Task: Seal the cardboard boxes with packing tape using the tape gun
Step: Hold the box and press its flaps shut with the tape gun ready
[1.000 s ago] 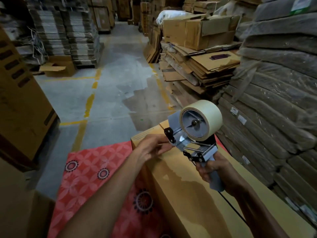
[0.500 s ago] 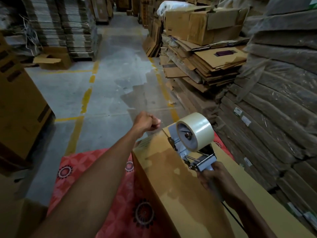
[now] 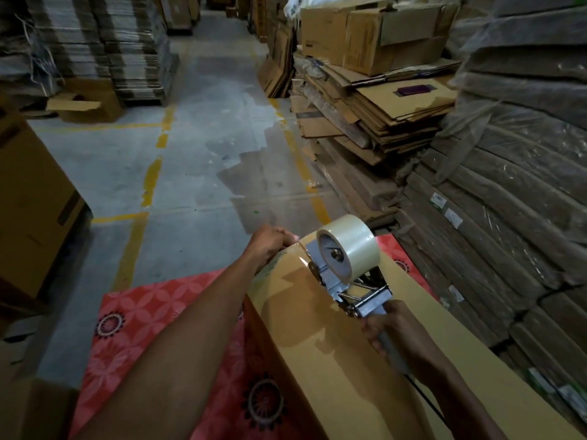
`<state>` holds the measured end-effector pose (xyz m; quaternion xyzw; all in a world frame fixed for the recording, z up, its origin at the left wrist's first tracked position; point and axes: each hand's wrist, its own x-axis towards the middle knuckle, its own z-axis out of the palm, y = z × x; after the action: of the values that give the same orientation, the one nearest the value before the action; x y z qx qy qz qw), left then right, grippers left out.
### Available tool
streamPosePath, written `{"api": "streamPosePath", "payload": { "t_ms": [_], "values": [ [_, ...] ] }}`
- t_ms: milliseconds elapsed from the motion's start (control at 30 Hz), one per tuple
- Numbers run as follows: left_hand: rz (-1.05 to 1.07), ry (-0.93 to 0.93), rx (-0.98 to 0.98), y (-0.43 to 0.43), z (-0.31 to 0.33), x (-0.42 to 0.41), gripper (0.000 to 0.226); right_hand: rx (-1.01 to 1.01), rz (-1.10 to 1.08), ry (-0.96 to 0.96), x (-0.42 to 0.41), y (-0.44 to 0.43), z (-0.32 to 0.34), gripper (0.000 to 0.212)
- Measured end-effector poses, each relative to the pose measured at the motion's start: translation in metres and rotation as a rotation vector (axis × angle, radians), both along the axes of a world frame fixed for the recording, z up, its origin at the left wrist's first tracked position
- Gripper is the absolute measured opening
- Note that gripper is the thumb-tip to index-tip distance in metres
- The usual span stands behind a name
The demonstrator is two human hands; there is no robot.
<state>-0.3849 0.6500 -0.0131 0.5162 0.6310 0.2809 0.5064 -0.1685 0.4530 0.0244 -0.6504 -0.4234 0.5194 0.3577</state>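
Open floor (image 3: 197, 173) lies beyond the box's (image 3: 333, 360) far end; stacked cardboard (image 3: 508, 233) walls its right side.

A long cardboard box (image 3: 333, 360) in matt brown board is seen with a glossy, clear strip of tape (image 3: 298, 249) laid over its far end. The tape gun (image 3: 352, 281) is built of bright, polished metal, and its tape roll (image 3: 352, 246) is shown pale and shiny. A red patterned cloth (image 3: 152, 328) is spread beneath. The concrete floor (image 3: 197, 154) is marked by worn yellow paint and a wet-looking sheen.
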Motion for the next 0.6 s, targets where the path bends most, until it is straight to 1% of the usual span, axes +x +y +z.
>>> {"api": "streamPosePath", "payload": {
  "t_ms": [100,133,167,233,267,300,333,367,400,433,467,533,600],
  "values": [
    [-0.032,0.059,-0.073,0.004,-0.008,-0.007,0.029,-0.06,-0.065,0.061,0.001,0.004,-0.008,0.013],
    [-0.027,0.096,-0.056,0.004,-0.009,-0.006,0.033,-0.073,-0.079,0.092,0.002,0.005,-0.01,0.011],
    [-0.029,0.165,-0.004,0.002,-0.006,-0.004,0.034,-0.072,-0.077,0.105,0.002,0.007,-0.012,0.01],
    [-0.003,0.355,0.206,-0.001,0.0,0.005,0.021,-0.053,-0.035,0.096,0.001,0.008,-0.012,0.008],
    [0.01,0.384,0.288,-0.002,0.0,0.011,0.014,-0.045,-0.013,0.085,0.001,0.008,-0.011,0.009],
    [0.0,0.396,0.337,-0.004,0.002,0.016,0.02,-0.043,0.01,0.069,0.001,0.009,-0.009,0.008],
    [-0.061,0.409,0.328,-0.005,0.002,0.021,0.032,-0.048,0.039,0.05,0.001,0.011,-0.005,0.004],
    [-0.184,0.44,0.303,-0.006,0.0,0.027,0.037,-0.063,0.078,0.025,0.002,0.012,-0.002,0.006],
    [-0.321,0.498,0.248,-0.003,-0.005,0.031,0.033,-0.098,0.123,-0.007,0.002,0.013,0.001,0.012],
    [-0.427,0.554,0.204,-0.001,-0.007,0.034,0.024,-0.137,0.158,-0.038,0.001,0.015,0.002,0.013],
    [-0.488,0.61,0.176,0.001,-0.008,0.035,0.026,-0.151,0.167,-0.071,0.0,0.017,0.003,0.011],
    [-0.522,0.683,0.175,0.0,-0.004,0.035,0.039,-0.105,0.116,-0.124,-0.004,0.015,0.001,0.007],
    [-0.491,0.743,0.181,0.002,-0.005,0.034,0.043,-0.074,0.089,-0.191,-0.007,0.015,0.001,0.007]
  ]
}}
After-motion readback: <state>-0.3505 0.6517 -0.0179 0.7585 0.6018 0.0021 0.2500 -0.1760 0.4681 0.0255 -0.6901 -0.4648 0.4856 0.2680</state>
